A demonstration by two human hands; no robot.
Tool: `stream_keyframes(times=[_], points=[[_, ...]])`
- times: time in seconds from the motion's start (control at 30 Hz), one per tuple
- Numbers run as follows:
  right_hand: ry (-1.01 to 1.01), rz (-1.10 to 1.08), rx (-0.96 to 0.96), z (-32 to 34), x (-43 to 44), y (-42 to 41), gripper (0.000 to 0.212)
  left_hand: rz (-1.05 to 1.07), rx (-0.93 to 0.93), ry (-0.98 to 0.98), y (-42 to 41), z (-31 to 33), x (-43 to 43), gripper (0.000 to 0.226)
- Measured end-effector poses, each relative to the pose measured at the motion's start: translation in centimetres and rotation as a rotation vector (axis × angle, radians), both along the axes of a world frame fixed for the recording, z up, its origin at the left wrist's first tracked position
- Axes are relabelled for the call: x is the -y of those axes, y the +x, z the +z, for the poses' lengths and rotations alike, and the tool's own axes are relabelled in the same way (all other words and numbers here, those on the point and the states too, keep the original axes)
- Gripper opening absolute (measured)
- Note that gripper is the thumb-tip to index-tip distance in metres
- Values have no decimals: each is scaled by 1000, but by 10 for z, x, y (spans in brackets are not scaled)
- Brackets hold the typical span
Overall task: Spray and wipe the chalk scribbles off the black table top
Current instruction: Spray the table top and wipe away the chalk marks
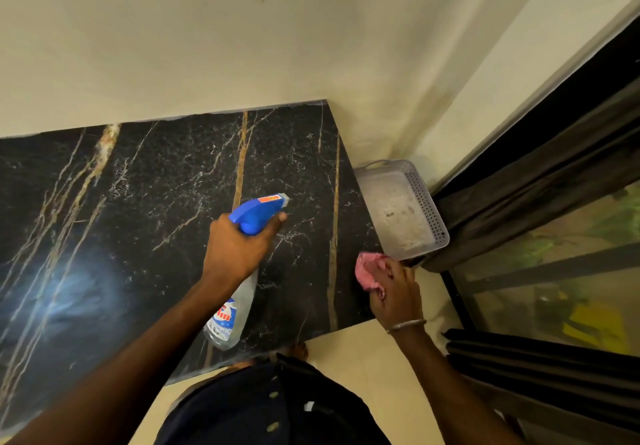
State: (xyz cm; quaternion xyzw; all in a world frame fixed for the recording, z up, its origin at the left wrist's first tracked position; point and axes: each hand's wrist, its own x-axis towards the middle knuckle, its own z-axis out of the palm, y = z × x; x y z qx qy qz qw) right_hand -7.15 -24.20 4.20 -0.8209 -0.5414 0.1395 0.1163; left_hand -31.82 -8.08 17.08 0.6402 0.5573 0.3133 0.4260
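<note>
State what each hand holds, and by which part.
The left hand grips the spray bottle round its neck, just below the blue trigger head. The right hand clutches the pink cloth, bunched in its fingers.

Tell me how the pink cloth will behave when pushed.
The crumpled pink fabric cloth looks floppy, bunching inside the right hand. Probably light, since that hand alone holds it. It would likely flatten, not roll, on the black veined table top.

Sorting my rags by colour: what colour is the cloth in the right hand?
Pink; the cloth shows best in the head view.
</note>
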Motion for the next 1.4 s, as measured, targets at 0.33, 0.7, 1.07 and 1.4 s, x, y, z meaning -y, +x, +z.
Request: stream_keyframes(times=[0.33, 0.7, 1.07, 1.4], points=[[-131, 225, 77, -18, 44, -28, 75, 47, 74, 34, 2, -8, -12, 19], [-71, 179, 196, -38, 46, -17, 52, 123, 161, 37, 10, -18, -18, 32], [-35, 34, 158, -40, -16, -2, 52, 159, 191, 58, 0, -18, -43, 45], [-60, 98, 162, -50, -88, 19, 54, 192, 263, 70, 0, -17, -66, 34]])
